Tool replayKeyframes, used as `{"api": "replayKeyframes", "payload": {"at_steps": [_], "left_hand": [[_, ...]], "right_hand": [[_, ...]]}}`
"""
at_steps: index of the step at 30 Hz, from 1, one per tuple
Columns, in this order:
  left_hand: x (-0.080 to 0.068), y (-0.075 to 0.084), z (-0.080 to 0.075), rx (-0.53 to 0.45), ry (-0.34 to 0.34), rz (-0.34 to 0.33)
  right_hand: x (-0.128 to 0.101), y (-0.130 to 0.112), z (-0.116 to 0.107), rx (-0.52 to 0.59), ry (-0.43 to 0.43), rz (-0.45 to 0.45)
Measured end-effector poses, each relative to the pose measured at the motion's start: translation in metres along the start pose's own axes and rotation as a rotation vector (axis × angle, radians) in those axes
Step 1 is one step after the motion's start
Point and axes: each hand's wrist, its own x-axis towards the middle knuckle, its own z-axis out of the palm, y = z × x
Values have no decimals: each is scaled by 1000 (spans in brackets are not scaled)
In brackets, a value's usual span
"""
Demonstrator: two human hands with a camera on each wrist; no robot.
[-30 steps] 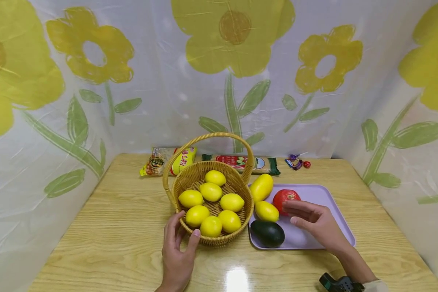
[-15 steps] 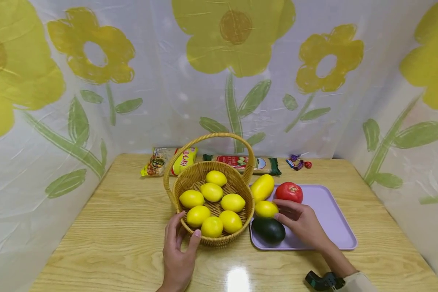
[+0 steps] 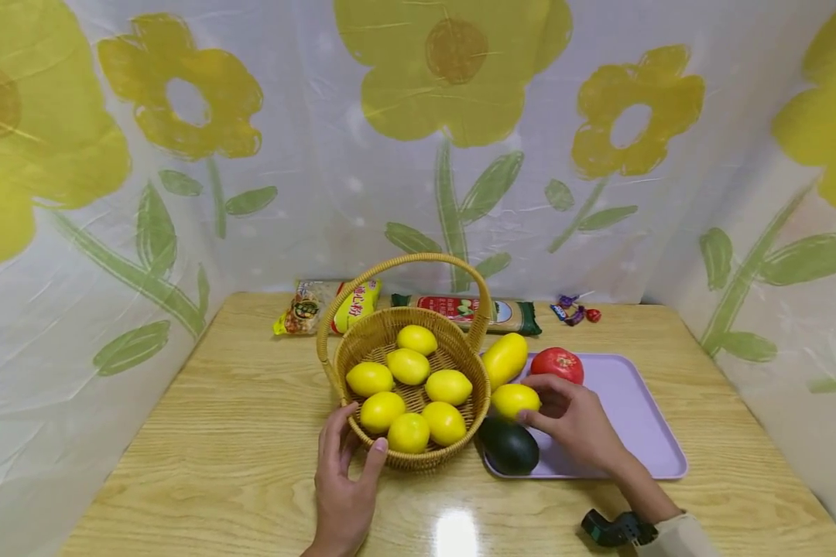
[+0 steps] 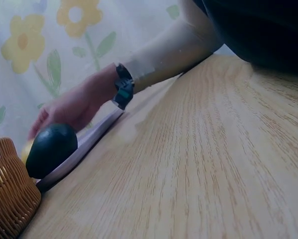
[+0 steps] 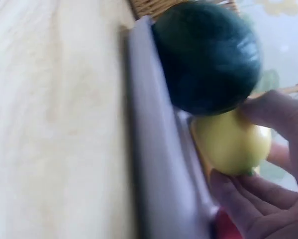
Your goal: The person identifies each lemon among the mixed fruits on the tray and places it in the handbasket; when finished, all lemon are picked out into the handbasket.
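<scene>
Flowered plastic sheeting backs a wooden table [image 3: 216, 433]. Right hand [image 3: 574, 422] pinches a yellow lemon [image 3: 514, 400] on the lilac tray [image 3: 641, 410], at three o'clock of the woven wicker basket [image 3: 409, 352]. Left hand [image 3: 344, 483], fingers relaxed, rests against the basket's six o'clock rim.

The wooden table [image 3: 216, 433] is showing a glossy varnish, catching glare beside the woven wicker basket [image 3: 418, 456]; the lemons [image 3: 407, 365] inside the basket are looking smooth and waxy; the lilac tray [image 3: 641, 418] right of the basket is appearing as matt plastic; the dark avocado [image 3: 508, 447] is shining dully.

Head view looks down from above; both wrist views sit low (tabletop level), sharing the avocado [image 3: 508, 445].
</scene>
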Motion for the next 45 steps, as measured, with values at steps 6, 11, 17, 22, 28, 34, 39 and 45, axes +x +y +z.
{"api": "replayKeyframes", "payload": {"at_steps": [6, 11, 17, 22, 28, 34, 39, 45], "left_hand": [[0, -1, 2, 2, 3, -1], [1, -2, 3, 1, -1, -20], [0, -3, 4, -3, -15, -28], [-1, -3, 6, 0, -16, -26], [3, -4, 9, -5, -7, 10], [11, 1, 6, -54, 81, 195], [35, 14, -13, -79, 151, 335], [111, 63, -68, 160, 189, 599]], "right_hand": [[8, -35, -6, 19, 53, -121], [28, -71, 20, -85, -118, -226], [52, -97, 61, -363, -180, -268], [68, -103, 84, -536, -171, -302], [73, -109, 84, -604, -171, -315], [57, -97, 47, -486, -109, -294], [36, -81, -8, -515, 8, -273], [23, -91, -77, -616, 229, -370]]}}
